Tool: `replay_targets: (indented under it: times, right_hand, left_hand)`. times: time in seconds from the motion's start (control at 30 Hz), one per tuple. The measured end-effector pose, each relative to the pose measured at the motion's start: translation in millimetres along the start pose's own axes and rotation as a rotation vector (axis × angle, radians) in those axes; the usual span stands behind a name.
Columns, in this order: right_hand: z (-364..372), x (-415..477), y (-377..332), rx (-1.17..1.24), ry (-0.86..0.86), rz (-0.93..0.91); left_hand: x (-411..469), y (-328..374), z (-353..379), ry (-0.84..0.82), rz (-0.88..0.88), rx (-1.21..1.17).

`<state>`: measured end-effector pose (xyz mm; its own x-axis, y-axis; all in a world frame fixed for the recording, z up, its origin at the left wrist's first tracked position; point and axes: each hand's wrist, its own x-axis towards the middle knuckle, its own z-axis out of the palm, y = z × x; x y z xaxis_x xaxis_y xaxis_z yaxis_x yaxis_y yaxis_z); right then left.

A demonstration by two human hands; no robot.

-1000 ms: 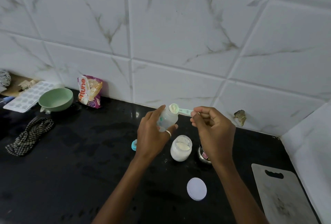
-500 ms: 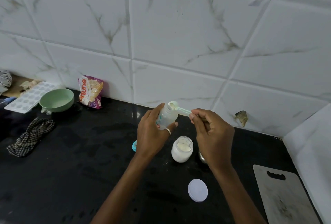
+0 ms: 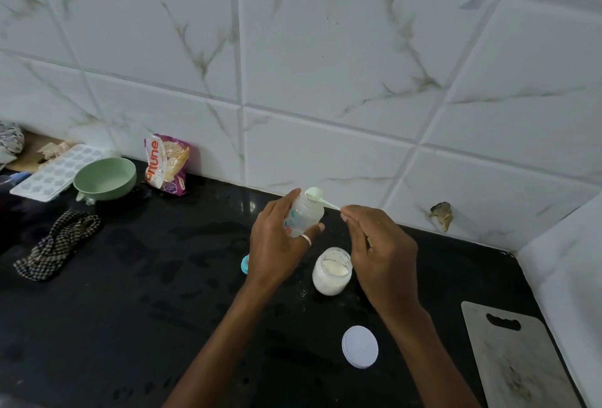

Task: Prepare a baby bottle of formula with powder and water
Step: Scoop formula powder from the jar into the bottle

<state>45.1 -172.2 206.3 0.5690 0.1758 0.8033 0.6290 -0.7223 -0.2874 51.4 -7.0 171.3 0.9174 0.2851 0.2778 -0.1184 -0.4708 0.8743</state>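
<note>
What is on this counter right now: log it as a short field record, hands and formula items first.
left hand: holds baby bottle, tilted, open mouth up
right hand: pinches handle of scoop
scoop: bowl at the bottle mouth
powder jar: open, on black counter, below the hands
white lid: flat on counter, nearer the camera than the jar
left side: green bowl, ice tray, snack packet, checked cloth
right side: cutting board

Domestic kitchen. Black stone bench [image 3: 130, 326] against white marble-pattern wall tiles [image 3: 325, 49]. On bench: green bowl [image 3: 105, 179], ice cube tray [image 3: 53, 173], snack packet [image 3: 166, 164], checked cloth [image 3: 58, 243], cutting board [image 3: 518, 358], open jar of powder [image 3: 332, 271].
</note>
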Motion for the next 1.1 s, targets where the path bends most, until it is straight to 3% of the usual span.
replay_targets:
  times: [0.7,1.1]
  right_hand:
    - [4,-10,4,-0.195,-0.069,-0.178]
    - [7,-16,2,-0.168,-0.026,-0.199]
  left_hand:
    - [-1,0,0,-0.001,0.002,0.014]
    - [-2,-3,0,-0.009,-0.002,0.012]
